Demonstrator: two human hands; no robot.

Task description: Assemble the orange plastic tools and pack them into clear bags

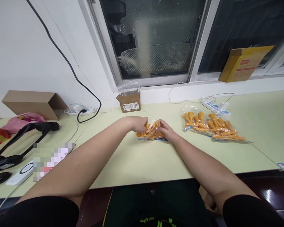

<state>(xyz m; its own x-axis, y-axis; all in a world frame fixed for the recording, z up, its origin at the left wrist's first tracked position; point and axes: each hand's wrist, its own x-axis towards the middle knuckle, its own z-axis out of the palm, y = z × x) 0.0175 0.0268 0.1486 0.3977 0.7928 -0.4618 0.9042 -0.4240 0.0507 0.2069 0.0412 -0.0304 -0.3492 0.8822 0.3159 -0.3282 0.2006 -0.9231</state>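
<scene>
A: While the left hand is pinching the left end of the snack bag at mid-table, the right hand is gripping its right end, fingers closed on the film.
B: Risk?
A: Probably the film splitting if both are pulling apart hard, cones spilling. The spare bags are lying well apart, right.
B: Anything hidden?
A: Fingertips are covering the bag's top; can't tell whether it's sealed.
</scene>
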